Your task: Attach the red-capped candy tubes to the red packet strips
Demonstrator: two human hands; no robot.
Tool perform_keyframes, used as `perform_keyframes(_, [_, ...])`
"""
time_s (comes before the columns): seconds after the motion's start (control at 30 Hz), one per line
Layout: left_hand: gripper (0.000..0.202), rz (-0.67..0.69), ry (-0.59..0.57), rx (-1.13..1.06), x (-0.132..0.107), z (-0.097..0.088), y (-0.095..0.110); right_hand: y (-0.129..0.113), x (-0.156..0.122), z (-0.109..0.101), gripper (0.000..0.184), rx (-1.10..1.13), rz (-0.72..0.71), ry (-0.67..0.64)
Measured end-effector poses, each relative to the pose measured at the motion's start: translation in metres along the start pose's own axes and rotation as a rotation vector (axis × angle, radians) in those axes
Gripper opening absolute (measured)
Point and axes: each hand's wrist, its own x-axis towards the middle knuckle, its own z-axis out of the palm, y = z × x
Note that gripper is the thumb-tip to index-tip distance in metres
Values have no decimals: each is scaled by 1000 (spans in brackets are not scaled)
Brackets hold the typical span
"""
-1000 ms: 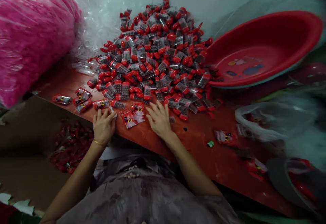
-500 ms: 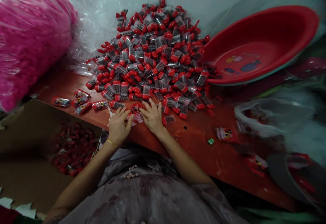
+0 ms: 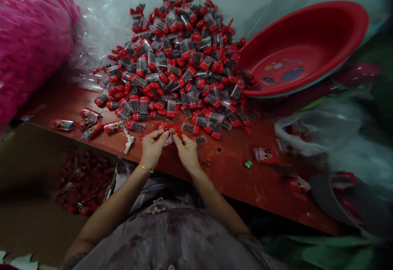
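- I see a red worktop (image 3: 233, 180).
- On it, a heap of red-capped tubes (image 3: 178, 65) just beyond the right hand (image 3: 188, 153).
- A red basin (image 3: 307, 69) far right of that hand.
- Loose packets (image 3: 89, 124) left of the left hand (image 3: 152, 149).

- Lying heaped mid-table (image 3: 233, 175), against the far edge: pile of tubes (image 3: 181, 65).
- Leaning just right of the pile, toward the far right corner: basin (image 3: 307, 44).
- Bulging over the far left corner: stuffed bag (image 3: 30, 44).
- Lying along the near edge, left of the hands: loose packets (image 3: 89, 122).
- Being pinched before the pile, between left hand (image 3: 152, 147) and right hand (image 3: 188, 152): single packet (image 3: 172, 130).
- Sitting below the near edge, at the left: box (image 3: 30, 155).
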Motion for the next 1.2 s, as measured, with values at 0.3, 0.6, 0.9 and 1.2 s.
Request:
perform_keyframes(0.3, [36,-257,-11,-125,-19,0,-6,-6,-12,-3,34,-146,-85,6])
perform_keyframes(0.6, [37,-360,-2,-77,-15,-9,7,-4,-8,-55,24,-286,-135,-57])
perform_keyframes(0.9, [40,-498,-94,-123,-17,6,10,23,3,-121,29,-1010,-183,-145])
perform_keyframes(1.2, [45,-468,-43,-126,-19,8,10,6,-44,-96,20,-416,19,0])
